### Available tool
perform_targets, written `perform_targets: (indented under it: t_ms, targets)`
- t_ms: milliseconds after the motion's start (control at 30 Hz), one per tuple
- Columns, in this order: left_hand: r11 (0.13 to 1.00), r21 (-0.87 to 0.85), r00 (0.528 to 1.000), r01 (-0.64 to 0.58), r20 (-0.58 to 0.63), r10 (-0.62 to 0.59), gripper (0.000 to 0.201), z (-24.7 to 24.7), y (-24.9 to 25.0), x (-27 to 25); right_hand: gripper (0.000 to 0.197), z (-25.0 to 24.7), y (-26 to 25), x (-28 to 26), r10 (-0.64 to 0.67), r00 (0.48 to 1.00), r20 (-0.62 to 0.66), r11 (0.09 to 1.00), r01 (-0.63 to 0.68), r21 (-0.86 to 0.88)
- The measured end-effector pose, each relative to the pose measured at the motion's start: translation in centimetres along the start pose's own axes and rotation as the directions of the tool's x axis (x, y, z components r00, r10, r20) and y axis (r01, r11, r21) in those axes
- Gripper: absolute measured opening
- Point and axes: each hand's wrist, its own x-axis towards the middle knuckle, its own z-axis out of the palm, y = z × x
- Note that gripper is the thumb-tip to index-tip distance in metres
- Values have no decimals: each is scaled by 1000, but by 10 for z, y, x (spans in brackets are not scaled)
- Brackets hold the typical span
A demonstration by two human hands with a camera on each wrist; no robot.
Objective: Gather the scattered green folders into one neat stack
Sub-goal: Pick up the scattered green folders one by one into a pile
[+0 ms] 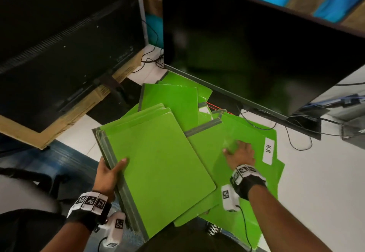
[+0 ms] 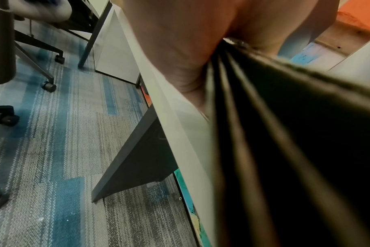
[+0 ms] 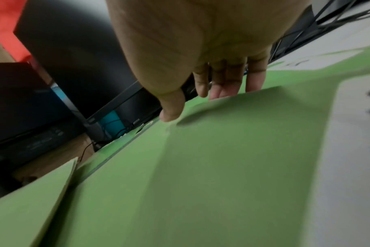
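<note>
A stack of green folders is gripped at its spine by the left hand — thumb on top. The right hand is laid flat, fingers straight, on a labelled folder lying on the white desk.

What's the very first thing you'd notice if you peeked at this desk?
The bright green folders jump out first, fanned messily over the white desk below two big dark screens. The left hand holds a thick bundle of folders by its grey spines, thumb on top. The right hand lies flat on a loose folder beside a white label reading H.R.
</note>
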Motion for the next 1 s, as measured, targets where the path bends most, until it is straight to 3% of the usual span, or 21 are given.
perform_targets:
  t_ms: [67,233,400,500,567,733,867,1000]
  targets:
    - [1000,-28,1000,-2,6,2,86,-2,4,0,65,-7,16,10,-41,999,34,998,40,43]
    - [998,23,998,-63,30,62,89,-9,3,3,36,-18,31,27,-110,984,142,989,95,110]
    - [988,67,990,-138,22,137,68,-11,5,-3,49,-61,41,66,-69,991,118,998,68,15]
    - [986,70,989,-149,-4,149,45,-10,5,-6,50,-71,33,81,-162,978,130,971,182,-157]
    - [985,81,987,-155,-19,157,40,-11,3,-7,53,-69,22,86,-220,966,136,946,246,-213]
    - [982,91,983,-165,-66,172,37,-12,-7,-8,76,-62,-1,90,-162,961,226,961,205,-184]
    - [985,102,988,-138,-60,145,41,-16,-13,-4,69,-74,-8,84,-202,968,149,957,228,-182]
    - [984,108,987,-139,-63,146,47,-12,-12,-5,58,-108,-17,59,-267,961,76,964,267,2]
